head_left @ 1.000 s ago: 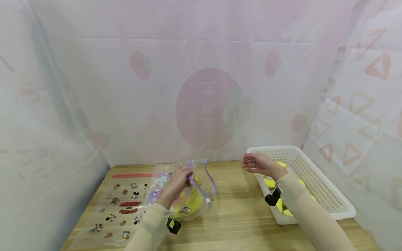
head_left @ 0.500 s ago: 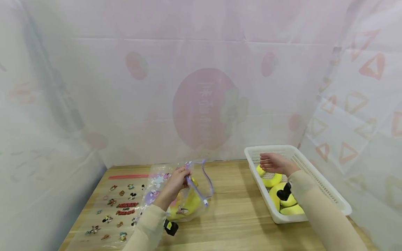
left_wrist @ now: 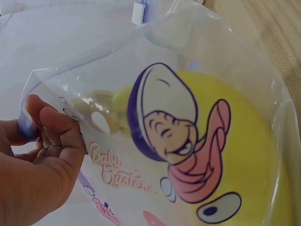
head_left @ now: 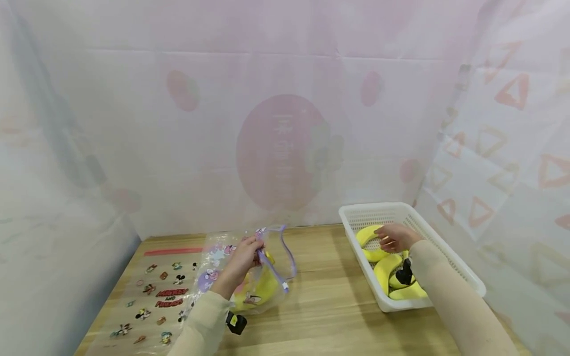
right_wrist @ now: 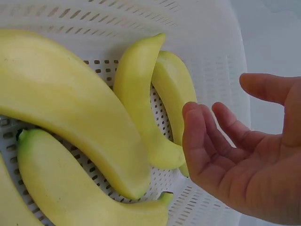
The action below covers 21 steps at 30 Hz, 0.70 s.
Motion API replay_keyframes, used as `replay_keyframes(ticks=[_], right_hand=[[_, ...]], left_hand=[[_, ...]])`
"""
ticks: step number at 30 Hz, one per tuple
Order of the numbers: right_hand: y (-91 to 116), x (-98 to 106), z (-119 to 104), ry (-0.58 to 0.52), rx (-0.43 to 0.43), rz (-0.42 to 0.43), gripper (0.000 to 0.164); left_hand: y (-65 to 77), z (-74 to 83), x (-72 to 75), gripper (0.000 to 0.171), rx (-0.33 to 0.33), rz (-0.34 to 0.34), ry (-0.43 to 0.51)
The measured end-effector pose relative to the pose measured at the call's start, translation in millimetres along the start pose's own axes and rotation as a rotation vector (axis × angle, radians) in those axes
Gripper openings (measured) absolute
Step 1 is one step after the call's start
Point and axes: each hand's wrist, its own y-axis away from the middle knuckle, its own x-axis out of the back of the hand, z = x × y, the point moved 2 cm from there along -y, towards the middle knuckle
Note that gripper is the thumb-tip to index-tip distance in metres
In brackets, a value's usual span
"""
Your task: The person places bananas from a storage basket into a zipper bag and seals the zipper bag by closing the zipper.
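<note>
My left hand (head_left: pixel 246 253) pinches the edge of a clear zip bag (left_wrist: pixel 122 165) printed with cartoon figures, close to its purple zipper strip (head_left: pixel 291 257). Inside the bag a yellow banana (left_wrist: pixel 263 141) shows through the plastic. On the right, my right hand (right_wrist: pixel 244 160) hovers over a white perforated basket (head_left: pixel 463 269), its fingers loosely bent and holding nothing. Several bananas (right_wrist: pixel 70 94) lie in that basket. Nearest the fingertips in the right wrist view are two slimmer bananas (right_wrist: pixel 136 94) against the basket's end.
A flat clear bag (head_left: pixel 171 296) with a red strip and cartoon prints lies at the left of the wooden table (head_left: pixel 320 316), partly under the held bag. Printed white sheets (head_left: pixel 285 148) stand behind the table and along both sides.
My right hand has moved right and down, from the basket's left rim to over the bananas. The left hand keeps its pinch on the bag while the whole head view shifts slightly.
</note>
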Motion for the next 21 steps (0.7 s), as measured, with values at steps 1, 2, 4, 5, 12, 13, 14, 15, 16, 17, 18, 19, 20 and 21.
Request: replay_keyframes(ticks=[1, 2, 4, 5, 12, 13, 14, 15, 16, 17, 18, 19, 20, 21], right_hand=[[0.6, 0.0, 0.9, 0.022, -0.013, 0.004, 0.043], [1.3, -0.2, 1.7, 0.050, -0.022, 0.007, 0.042], [3.6, -1.2, 3.1, 0.101, -0.042, 0.017, 0.043], [5.4, -2.1, 3.5, 0.130, -0.045, 0.022, 0.044], [9.1, -9.1, 4.4, 0.278, -0.061, 0.098, 0.049], [9.2, -9.3, 4.7, 0.291, -0.069, 0.106, 0.049], [9.5, -9.5, 4.9, 0.301, -0.078, 0.113, 0.048], [9.7, -9.6, 5.1, 0.312, -0.086, 0.114, 0.048], [9.5, -9.6, 5.5, 0.320, -0.094, 0.116, 0.047], [9.0, -9.8, 5.9, 0.321, -0.100, 0.116, 0.047], [8.3, -10.1, 6.3, 0.319, -0.104, 0.115, 0.046], [7.3, -10.4, 6.7, 0.310, -0.105, 0.110, 0.047], [5.4, -10.6, 7.2, 0.286, -0.105, 0.107, 0.048], [3.0, -10.7, 7.8, 0.259, -0.103, 0.101, 0.050]], left_hand=[[0.3, 0.2, 0.1, 0.020, -0.001, 0.000, 0.001], [0.3, 0.0, 0.1, 0.019, -0.003, -0.002, -0.001], [0.4, -0.3, -0.3, 0.018, -0.002, -0.007, -0.004], [0.6, -0.6, -0.5, 0.018, -0.002, -0.007, -0.005], [6.9, 2.5, 1.2, 0.017, 0.004, -0.001, 0.010], [6.9, 2.5, 1.2, 0.017, 0.006, 0.002, 0.010], [6.9, 2.3, 1.4, 0.017, 0.006, 0.003, 0.012], [6.9, 1.7, 1.8, 0.017, 0.007, 0.005, 0.010], [4.0, -2.3, 2.9, 0.017, 0.008, 0.013, 0.014], [4.2, -2.4, 3.3, 0.017, 0.006, 0.013, 0.016], [4.5, -2.6, 3.7, 0.018, 0.007, 0.015, 0.018], [4.8, -2.9, 4.0, 0.018, 0.004, 0.017, 0.017], [5.3, -3.2, 4.5, 0.018, 0.002, 0.018, 0.018], [5.8, -3.2, 4.8, 0.018, -0.002, 0.018, 0.015]])
